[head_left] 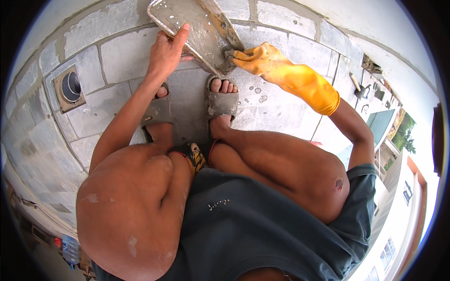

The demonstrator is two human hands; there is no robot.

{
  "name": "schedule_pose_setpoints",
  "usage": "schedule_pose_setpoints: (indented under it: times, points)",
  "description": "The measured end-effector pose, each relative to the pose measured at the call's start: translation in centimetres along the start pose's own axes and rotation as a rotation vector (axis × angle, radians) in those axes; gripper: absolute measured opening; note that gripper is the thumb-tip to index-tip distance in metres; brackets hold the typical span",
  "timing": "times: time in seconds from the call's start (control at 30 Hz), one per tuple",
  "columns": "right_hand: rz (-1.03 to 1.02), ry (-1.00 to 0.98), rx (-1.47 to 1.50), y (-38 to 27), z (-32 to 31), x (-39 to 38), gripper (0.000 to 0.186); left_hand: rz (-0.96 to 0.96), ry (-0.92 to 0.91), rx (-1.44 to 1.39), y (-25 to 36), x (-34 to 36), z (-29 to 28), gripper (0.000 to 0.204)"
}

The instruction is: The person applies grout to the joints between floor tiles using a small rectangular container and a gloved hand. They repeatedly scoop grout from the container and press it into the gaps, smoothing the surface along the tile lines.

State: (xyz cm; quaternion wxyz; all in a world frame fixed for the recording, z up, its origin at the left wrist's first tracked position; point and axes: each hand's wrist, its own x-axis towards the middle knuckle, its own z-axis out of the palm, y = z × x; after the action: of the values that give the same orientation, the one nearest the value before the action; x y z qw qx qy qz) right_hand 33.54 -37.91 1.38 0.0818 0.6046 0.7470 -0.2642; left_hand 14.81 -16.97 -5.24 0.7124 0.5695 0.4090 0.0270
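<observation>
My left hand (169,51) is bare and grips the near left rim of a shallow metal tray (192,21) coated with wet grey cement, tilted above the tiled floor. My right hand (253,61), in a long yellow rubber glove, has its fingers closed on a grey cement-covered lump (229,60) at the tray's lower right corner; I cannot tell exactly what it is. My sandalled feet (220,96) are just below the tray, between my bent knees.
Grey tiles (122,56) with cement joints surround me. A square opening with a round pipe (71,86) lies at left. Small tools (361,91) lie to the right near a wall edge (389,37). A large water bottle (70,250) stands at the lower left.
</observation>
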Motion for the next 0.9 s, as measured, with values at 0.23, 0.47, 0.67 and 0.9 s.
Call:
schedule_pose_setpoints:
  times: [0.23, 0.47, 0.67, 0.9]
  points:
    - [0.076, -0.02, 0.074, 0.6, -0.1, -2.8, 0.06, -0.018, -0.097, 0.038, 0.9, 0.2, -0.5, 0.082]
    - [0.123, 0.319, 0.342, 0.6, -1.1, -2.6, 0.046, 0.041, -0.05, 0.102, 1.8, -0.5, -1.0, 0.083]
    - [0.217, 0.328, 0.0, -1.3, -2.8, 1.3, 0.05, 0.166, -0.054, 0.252, 2.5, -0.2, -0.3, 0.09]
    - [0.369, -0.313, -0.184, -3.8, -1.5, 4.4, 0.06, 0.119, -0.07, 0.256, 4.2, -1.2, -0.1, 0.081]
